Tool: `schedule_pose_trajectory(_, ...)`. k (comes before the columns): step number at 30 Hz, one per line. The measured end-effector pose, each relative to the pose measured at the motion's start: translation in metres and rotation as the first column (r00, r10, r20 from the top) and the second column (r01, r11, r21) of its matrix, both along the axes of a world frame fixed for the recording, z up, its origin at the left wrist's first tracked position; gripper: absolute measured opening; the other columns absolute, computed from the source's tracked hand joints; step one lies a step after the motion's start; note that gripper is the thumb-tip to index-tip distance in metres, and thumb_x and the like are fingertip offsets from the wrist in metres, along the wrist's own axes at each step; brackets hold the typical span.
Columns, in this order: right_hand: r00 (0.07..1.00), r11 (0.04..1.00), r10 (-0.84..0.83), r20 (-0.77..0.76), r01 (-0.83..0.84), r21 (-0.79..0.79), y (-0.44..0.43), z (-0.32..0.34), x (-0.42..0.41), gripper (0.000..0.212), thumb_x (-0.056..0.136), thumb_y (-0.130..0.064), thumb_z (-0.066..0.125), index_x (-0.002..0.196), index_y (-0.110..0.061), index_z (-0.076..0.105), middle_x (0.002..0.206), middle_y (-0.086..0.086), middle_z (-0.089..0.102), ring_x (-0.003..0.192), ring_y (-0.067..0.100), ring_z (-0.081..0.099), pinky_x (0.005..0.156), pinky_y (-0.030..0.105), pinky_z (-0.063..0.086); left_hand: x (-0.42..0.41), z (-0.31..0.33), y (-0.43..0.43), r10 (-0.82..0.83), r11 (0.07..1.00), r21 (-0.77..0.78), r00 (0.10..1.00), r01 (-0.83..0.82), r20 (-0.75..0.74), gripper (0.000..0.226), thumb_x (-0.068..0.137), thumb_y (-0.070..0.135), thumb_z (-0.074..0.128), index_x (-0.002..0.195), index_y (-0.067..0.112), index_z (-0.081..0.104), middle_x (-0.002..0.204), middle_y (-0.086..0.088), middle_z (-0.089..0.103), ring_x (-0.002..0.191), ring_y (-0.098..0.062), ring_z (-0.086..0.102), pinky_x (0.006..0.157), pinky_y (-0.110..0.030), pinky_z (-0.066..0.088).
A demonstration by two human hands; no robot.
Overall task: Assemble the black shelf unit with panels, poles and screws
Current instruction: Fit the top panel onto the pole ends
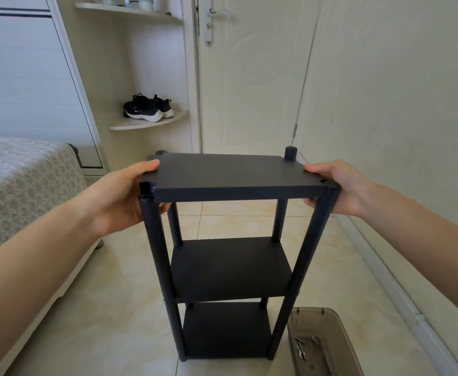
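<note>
1. Hands first: my left hand [122, 196] grips the left edge of the top panel [230, 172], thumb lying on top and fingers curled underneath.
2. My right hand [339, 185] clamps the right edge the same way, thumb above and fingers below, right beside the near corner.
3. The shelf unit [229, 256] stands upright on the tiled floor [113, 308] straight in front of me, between my two arms.
4. It's matte black all over: flat rectangular panels, round poles at the four corners.
5. The front left pole [158, 253] and front right pole [307, 253] run from the floor up to the top panel's near corners, where notches in the panel meet the pole tops.
6. At the far right corner, the back right pole [290, 153] pokes up above the panel surface.
7. Below, the middle panel [233, 275] sits level between the poles, and the bottom panel [226, 331] sits low, near the floor.
8. A small silver screw head shows on each front pole at the middle panel's height.
9. Just right of the unit's foot, a brownish tray [309, 310] on the floor holds a few loose screws [316, 341].
</note>
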State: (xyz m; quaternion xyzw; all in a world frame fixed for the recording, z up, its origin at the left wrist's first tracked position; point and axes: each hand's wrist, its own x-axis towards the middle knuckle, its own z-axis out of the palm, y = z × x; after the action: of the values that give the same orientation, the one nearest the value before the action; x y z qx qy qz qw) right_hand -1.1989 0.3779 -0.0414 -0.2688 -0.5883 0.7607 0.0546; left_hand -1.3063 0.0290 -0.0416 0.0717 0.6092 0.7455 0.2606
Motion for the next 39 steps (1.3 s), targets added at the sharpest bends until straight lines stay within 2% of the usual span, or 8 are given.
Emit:
schedule_pose_trajectory(3, 1.000, 1.000, 0.009, -0.016, -0.009, 0.007, 0.001, -0.001, 0.000, 0.008, 0.090, -0.019, 0.063, 0.090, -0.013, 0.068, 0.066, 0.001, 0.069, 0.051, 0.015, 0.065, 0.047, 0.027, 0.052, -0.002, 0.007, -0.001, -0.049, 0.998, -0.048, 0.999, 0.049, -0.007, 0.033, 0.085, 0.035, 0.067, 0.111, 0.015, 0.065, 0.077, -0.006, 0.073, 0.059, -0.018, 0.068, 0.057, -0.031, 0.060)
schedule_pose_trajectory(6, 0.999, 1.000, -0.002, -0.041, 0.002, 0.002, 0.002, -0.001, 0.000, 0.010, 0.089, -0.020, 0.063, 0.090, -0.013, 0.069, 0.066, 0.000, 0.069, 0.051, 0.014, 0.065, 0.047, 0.026, 0.052, -0.003, 0.011, 0.001, -0.060, 0.995, -0.078, 0.998, 0.058, -0.023, 0.025, 0.093, 0.035, 0.061, 0.108, 0.015, 0.065, 0.075, -0.005, 0.072, 0.057, -0.017, 0.067, 0.057, -0.030, 0.059)
schedule_pose_trajectory(13, 0.996, 0.999, -0.011, -0.084, 0.008, -0.038, 0.000, 0.002, -0.002, 0.013, 0.088, -0.021, 0.066, 0.097, -0.012, 0.068, 0.069, 0.000, 0.071, 0.055, 0.015, 0.068, 0.051, 0.025, 0.055, -0.009, 0.015, 0.006, 0.002, 0.990, -0.142, 0.996, -0.014, -0.086, 0.031, 0.099, 0.044, 0.055, 0.105, 0.014, 0.062, 0.065, -0.005, 0.067, 0.052, -0.019, 0.064, 0.059, -0.035, 0.054)
schedule_pose_trajectory(15, 0.997, 1.000, 0.012, -0.080, -0.014, -0.023, 0.001, 0.004, -0.002, 0.015, 0.089, -0.022, 0.064, 0.100, -0.012, 0.066, 0.068, -0.001, 0.071, 0.055, 0.014, 0.067, 0.051, 0.024, 0.054, -0.010, 0.016, 0.010, 0.032, 0.990, -0.132, 0.994, -0.046, -0.100, 0.029, 0.100, 0.039, 0.056, 0.106, 0.012, 0.063, 0.067, -0.005, 0.070, 0.057, -0.020, 0.070, 0.054, -0.034, 0.058)
schedule_pose_trajectory(19, 0.998, 0.999, 0.043, -0.054, -0.043, 0.005, 0.000, 0.006, 0.000, 0.017, 0.091, -0.023, 0.060, 0.103, -0.012, 0.065, 0.067, -0.001, 0.070, 0.054, 0.013, 0.067, 0.047, 0.023, 0.052, -0.008, 0.011, 0.008, 0.019, 0.990, -0.140, 0.995, -0.033, -0.101, 0.029, 0.098, 0.036, 0.060, 0.111, 0.011, 0.064, 0.078, -0.008, 0.075, 0.068, -0.022, 0.075, 0.057, -0.038, 0.060)
schedule_pose_trajectory(27, 0.998, 0.999, 0.030, -0.047, -0.029, 0.016, 0.000, 0.001, 0.002, 0.014, 0.092, -0.022, 0.059, 0.101, -0.013, 0.065, 0.066, -0.002, 0.070, 0.053, 0.013, 0.067, 0.046, 0.025, 0.053, -0.004, 0.011, 0.008, -0.004, 0.992, -0.123, 0.994, -0.009, -0.109, 0.029, 0.098, 0.036, 0.059, 0.108, 0.009, 0.066, 0.077, -0.008, 0.073, 0.065, -0.021, 0.073, 0.056, -0.033, 0.060)
schedule_pose_trajectory(32, 0.995, 1.000, -0.007, -0.095, 0.006, -0.008, 0.000, 0.004, -0.001, 0.018, 0.091, -0.021, 0.062, 0.105, -0.010, 0.066, 0.067, -0.001, 0.071, 0.055, 0.014, 0.068, 0.047, 0.025, 0.053, -0.005, 0.015, 0.009, -0.026, 0.991, -0.130, 0.995, 0.013, -0.095, 0.033, 0.100, 0.040, 0.056, 0.110, 0.009, 0.065, 0.076, -0.007, 0.072, 0.061, -0.019, 0.070, 0.054, -0.030, 0.058)
schedule_pose_trajectory(39, 0.995, 0.998, 0.061, -0.080, -0.061, 0.006, 0.001, -0.002, -0.005, 0.023, 0.093, -0.021, 0.057, 0.113, -0.011, 0.064, 0.084, 0.000, 0.074, 0.068, 0.016, 0.072, 0.054, 0.029, 0.057, -0.005, 0.005, 0.007, 0.018, 0.995, -0.100, 0.996, -0.027, -0.084, 0.030, 0.099, 0.036, 0.057, 0.114, 0.011, 0.065, 0.081, -0.005, 0.075, 0.063, -0.017, 0.071, 0.052, -0.031, 0.057)
